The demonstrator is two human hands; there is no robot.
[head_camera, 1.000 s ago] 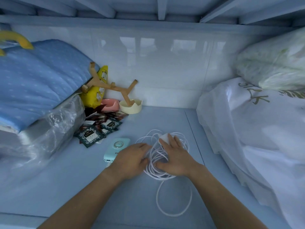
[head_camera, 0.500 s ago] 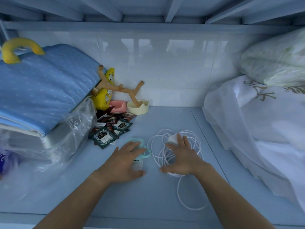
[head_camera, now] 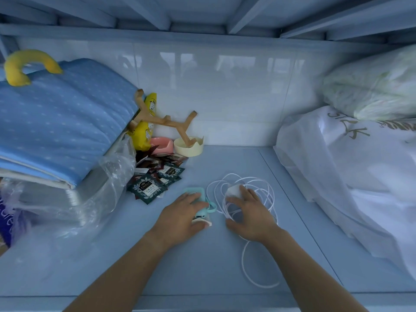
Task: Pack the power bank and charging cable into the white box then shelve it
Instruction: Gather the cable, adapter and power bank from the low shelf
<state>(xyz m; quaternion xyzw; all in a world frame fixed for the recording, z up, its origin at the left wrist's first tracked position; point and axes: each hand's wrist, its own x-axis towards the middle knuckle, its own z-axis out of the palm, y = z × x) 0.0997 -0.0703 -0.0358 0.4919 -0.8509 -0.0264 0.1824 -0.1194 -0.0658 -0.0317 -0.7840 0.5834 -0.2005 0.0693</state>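
1. Left hand [head_camera: 180, 216]: fingers [head_camera: 193, 196] lie close together over the top of the mint power bank [head_camera: 201, 192]. The thumb hooks round its near end, so the hand holds it.
2. The power bank sits on the pale blue shelf [head_camera: 202, 266], long axis running away from the person. A mint strap loop [head_camera: 212, 207] sticks out on its right side.
3. Right hand [head_camera: 252, 213]: fingers [head_camera: 244, 192] spread wide and only slightly bent, resting on the coiled white charging cable [head_camera: 225, 207]. The thumb is out to the left. Nothing is pinched.
4. The fingertips touch a white plug [head_camera: 233, 190] lying within the coil.
5. The cable lies just right of the power bank, and one loose loop trails toward the shelf's front edge.
6. Further left are dark tea sachets [head_camera: 146, 188], near the power bank but apart from it.
7. At the back wall are a cream cup [head_camera: 188, 147], a pink dish [head_camera: 161, 144], a wooden rack [head_camera: 166, 119] and a yellow pouch [head_camera: 146, 122].
8. Far left is folded blue bedding [head_camera: 56, 127] on a clear plastic bag [head_camera: 108, 188]. Far right is a white bag [head_camera: 337, 176].
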